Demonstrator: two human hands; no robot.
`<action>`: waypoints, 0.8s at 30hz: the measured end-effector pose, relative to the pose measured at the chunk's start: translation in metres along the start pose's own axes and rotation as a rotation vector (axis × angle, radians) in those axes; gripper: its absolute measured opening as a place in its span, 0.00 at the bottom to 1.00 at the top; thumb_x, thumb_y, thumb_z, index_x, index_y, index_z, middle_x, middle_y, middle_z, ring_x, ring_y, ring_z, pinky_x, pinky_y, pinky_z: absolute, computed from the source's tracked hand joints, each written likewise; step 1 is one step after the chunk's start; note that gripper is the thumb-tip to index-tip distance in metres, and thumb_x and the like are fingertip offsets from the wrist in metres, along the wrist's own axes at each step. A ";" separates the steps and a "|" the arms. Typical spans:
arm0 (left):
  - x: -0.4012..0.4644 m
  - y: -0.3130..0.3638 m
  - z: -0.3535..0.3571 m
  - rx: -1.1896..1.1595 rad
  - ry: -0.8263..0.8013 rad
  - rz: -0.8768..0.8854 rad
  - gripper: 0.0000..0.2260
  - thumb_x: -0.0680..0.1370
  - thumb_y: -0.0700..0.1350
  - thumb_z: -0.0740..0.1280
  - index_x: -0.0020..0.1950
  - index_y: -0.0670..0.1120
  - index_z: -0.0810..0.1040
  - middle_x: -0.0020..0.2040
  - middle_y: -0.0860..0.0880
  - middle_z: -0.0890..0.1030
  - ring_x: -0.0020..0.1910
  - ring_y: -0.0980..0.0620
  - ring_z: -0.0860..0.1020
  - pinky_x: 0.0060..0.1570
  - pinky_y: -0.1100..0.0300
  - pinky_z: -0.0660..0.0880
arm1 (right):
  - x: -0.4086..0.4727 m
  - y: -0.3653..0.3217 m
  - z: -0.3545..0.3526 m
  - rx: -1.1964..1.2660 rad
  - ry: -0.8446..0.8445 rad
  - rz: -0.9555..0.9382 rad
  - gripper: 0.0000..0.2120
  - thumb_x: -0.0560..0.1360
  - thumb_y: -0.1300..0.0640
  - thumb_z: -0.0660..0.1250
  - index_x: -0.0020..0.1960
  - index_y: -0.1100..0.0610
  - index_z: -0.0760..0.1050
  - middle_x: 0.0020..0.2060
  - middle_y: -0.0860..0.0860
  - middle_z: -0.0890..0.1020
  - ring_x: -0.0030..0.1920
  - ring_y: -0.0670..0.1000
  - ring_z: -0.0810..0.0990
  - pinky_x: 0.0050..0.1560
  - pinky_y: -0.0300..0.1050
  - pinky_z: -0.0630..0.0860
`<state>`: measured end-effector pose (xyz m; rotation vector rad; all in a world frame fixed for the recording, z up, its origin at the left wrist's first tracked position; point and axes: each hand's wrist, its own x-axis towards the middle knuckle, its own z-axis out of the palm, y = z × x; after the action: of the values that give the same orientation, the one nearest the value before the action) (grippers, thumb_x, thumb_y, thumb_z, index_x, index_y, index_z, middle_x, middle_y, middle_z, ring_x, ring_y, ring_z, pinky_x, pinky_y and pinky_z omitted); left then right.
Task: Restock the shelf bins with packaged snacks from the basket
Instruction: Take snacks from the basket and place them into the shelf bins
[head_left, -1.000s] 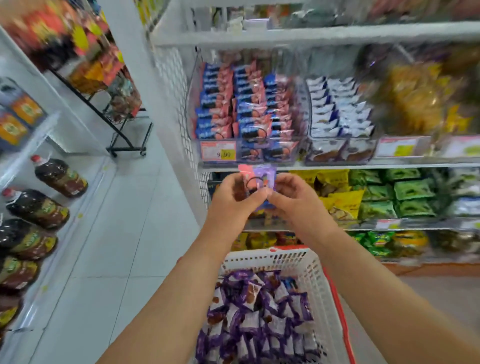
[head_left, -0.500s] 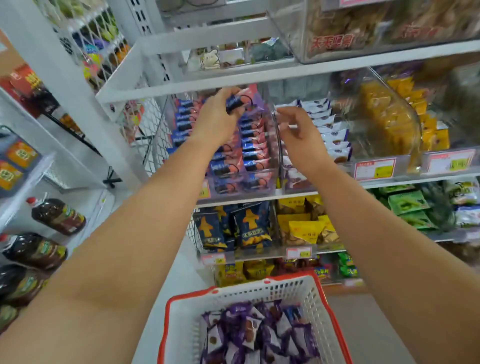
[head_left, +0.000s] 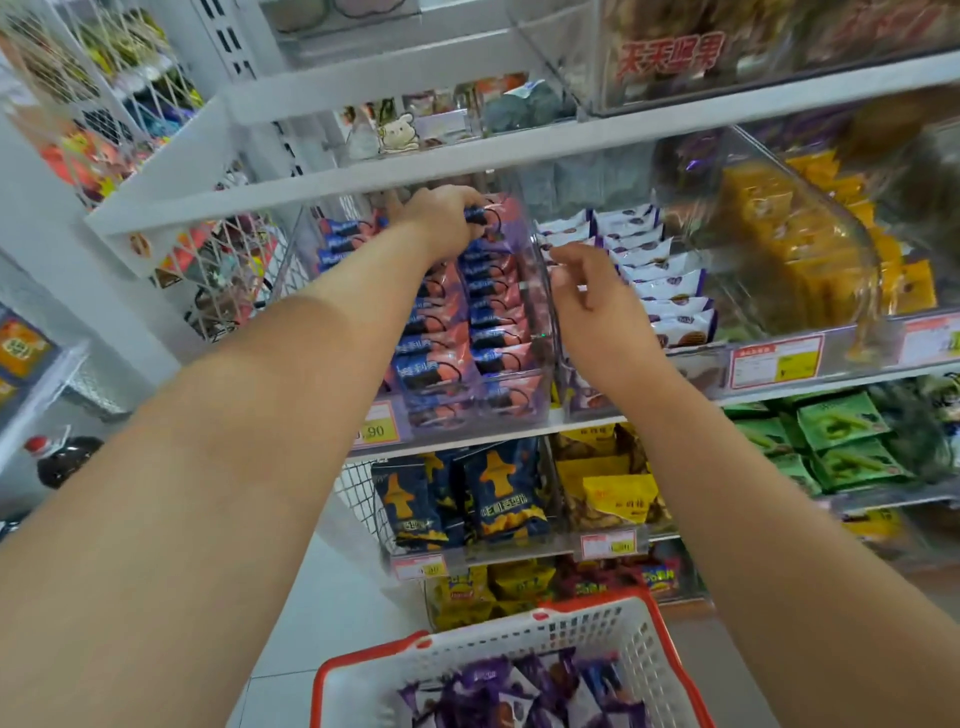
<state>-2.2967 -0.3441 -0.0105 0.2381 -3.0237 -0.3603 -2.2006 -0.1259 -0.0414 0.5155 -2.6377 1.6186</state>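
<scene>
Snack packet (head_left: 485, 218), pink and blue, was gripped in the left hand (head_left: 441, 218) at the back top of the clear shelf bin (head_left: 519, 395), above rows of matching packets. Right hand (head_left: 592, 291) hovered beside the bin's right wall, fingers loosely curled, holding nothing. Below, the white basket (head_left: 613, 629) held purple-wrapped snacks (head_left: 519, 696).

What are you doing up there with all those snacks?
A person is filling a store shelf. The left hand grips a pink and blue snack pack at the back of a clear bin already lined with the same packs. The right hand hovers by the divider next to the white and purple packs, fingers loosely curled, holding nothing. Below, a white basket with a red rim holds plenty of purple-wrapped snacks.
</scene>
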 end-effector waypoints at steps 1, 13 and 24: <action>0.001 -0.001 0.000 0.010 0.028 -0.004 0.17 0.78 0.53 0.66 0.67 0.56 0.74 0.67 0.48 0.76 0.68 0.43 0.71 0.71 0.38 0.60 | 0.000 0.000 0.000 -0.005 0.000 0.001 0.17 0.84 0.49 0.52 0.71 0.49 0.65 0.62 0.47 0.76 0.45 0.51 0.76 0.50 0.52 0.75; 0.007 -0.001 0.007 0.146 0.160 -0.103 0.17 0.74 0.58 0.72 0.58 0.50 0.79 0.59 0.47 0.79 0.64 0.42 0.70 0.68 0.43 0.62 | -0.002 0.000 0.004 -0.044 0.017 0.006 0.17 0.84 0.48 0.51 0.70 0.48 0.66 0.61 0.48 0.77 0.52 0.51 0.78 0.51 0.51 0.76; 0.000 0.002 0.001 0.088 0.102 -0.050 0.21 0.74 0.57 0.71 0.66 0.56 0.76 0.67 0.48 0.74 0.70 0.41 0.64 0.70 0.42 0.57 | -0.001 0.002 0.004 -0.041 0.033 0.005 0.16 0.84 0.48 0.51 0.69 0.46 0.66 0.57 0.47 0.78 0.48 0.49 0.78 0.48 0.48 0.75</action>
<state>-2.2968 -0.3418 -0.0114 0.3289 -2.9402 -0.2119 -2.1989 -0.1287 -0.0451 0.4772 -2.6445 1.5562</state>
